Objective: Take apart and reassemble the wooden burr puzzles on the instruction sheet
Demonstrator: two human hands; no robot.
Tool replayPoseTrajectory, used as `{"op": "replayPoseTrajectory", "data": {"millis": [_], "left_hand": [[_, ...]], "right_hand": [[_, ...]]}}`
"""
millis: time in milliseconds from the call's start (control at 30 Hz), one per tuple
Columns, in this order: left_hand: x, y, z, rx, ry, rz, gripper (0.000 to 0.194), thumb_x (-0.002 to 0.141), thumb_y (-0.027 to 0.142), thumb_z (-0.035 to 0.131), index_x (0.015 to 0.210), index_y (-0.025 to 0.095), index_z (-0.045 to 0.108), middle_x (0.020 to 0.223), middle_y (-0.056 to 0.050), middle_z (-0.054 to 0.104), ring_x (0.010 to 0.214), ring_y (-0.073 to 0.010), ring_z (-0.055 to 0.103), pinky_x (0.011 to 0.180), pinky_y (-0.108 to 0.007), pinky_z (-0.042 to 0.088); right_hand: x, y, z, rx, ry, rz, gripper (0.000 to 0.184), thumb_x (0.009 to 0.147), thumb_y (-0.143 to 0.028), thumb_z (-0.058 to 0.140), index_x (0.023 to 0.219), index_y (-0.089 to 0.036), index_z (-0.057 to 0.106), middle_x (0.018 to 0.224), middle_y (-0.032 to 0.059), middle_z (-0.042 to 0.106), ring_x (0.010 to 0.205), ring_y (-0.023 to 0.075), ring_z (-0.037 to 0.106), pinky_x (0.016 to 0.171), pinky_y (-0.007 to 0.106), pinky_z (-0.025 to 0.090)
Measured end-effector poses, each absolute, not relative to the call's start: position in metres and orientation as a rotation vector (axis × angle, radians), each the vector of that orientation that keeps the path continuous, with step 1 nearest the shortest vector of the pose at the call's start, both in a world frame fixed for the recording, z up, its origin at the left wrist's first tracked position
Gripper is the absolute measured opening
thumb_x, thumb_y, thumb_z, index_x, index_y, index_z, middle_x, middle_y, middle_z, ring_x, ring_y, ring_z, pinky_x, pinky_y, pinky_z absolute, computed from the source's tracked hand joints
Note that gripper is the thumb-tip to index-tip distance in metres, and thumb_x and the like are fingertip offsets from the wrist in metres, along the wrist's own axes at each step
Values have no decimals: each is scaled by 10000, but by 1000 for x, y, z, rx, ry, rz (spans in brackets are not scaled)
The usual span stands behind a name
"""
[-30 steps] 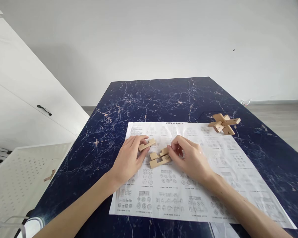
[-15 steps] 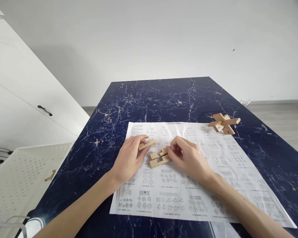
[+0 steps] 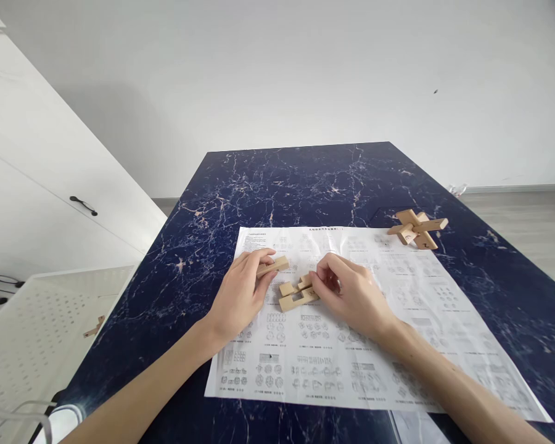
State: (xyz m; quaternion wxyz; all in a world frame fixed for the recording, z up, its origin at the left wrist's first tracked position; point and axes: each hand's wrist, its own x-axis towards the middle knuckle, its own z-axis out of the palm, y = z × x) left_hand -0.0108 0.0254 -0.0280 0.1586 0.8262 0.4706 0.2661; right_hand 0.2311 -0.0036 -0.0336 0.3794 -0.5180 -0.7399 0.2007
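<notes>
Between the thumb and fingers of my left hand (image 3: 243, 287) is a short notched wooden puzzle piece (image 3: 279, 264), raised a little over the paper. My right hand (image 3: 351, 293) pinches the right end of two notched wooden puzzle pieces (image 3: 297, 300) lying side by side, their notches facing up. Its fingertips hide that end. Under both hands lies a printed instruction sheet (image 3: 319, 370) covered with small diagrams. At the sheet's upper right corner stands an assembled wooden burr puzzle (image 3: 416, 229), with numbers on some of its bars.
The dark blue marbled table (image 3: 277, 185) reaches toward a white wall. Left of it, lower down, a perforated white surface (image 3: 50, 314) carries a small wooden piece (image 3: 94, 327). A white cabinet (image 3: 50, 160) with black handles stands at the left.
My left hand has turned its puzzle piece slightly, so its notch shows less. My right hand and the two pieces in it stay nearly in place.
</notes>
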Motion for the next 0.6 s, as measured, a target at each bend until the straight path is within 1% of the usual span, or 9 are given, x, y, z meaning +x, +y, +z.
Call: {"op": "replayPoseTrajectory", "data": {"millis": [367, 600], "left_hand": [[-10, 24, -27, 2329, 1350, 765, 305, 1082, 222, 600, 1370, 277, 516, 1309, -63, 716, 1195, -265, 717, 1045, -493, 605], [-9, 24, -26, 2307, 1348, 789, 303, 1093, 240, 582, 1387, 279, 517, 1292, -68, 722, 1227, -270, 713, 1051, -486, 608]], "right_hand": [[231, -3, -35, -1331, -1899, 526, 232, 1003, -226, 563, 803, -255, 449, 702, -10, 586, 549, 131, 471, 517, 288, 378], [231, -3, -34, -1331, -1909, 514, 234, 1003, -228, 557, 798, -252, 445, 702, -11, 583, 546, 127, 473, 515, 281, 380]]}}
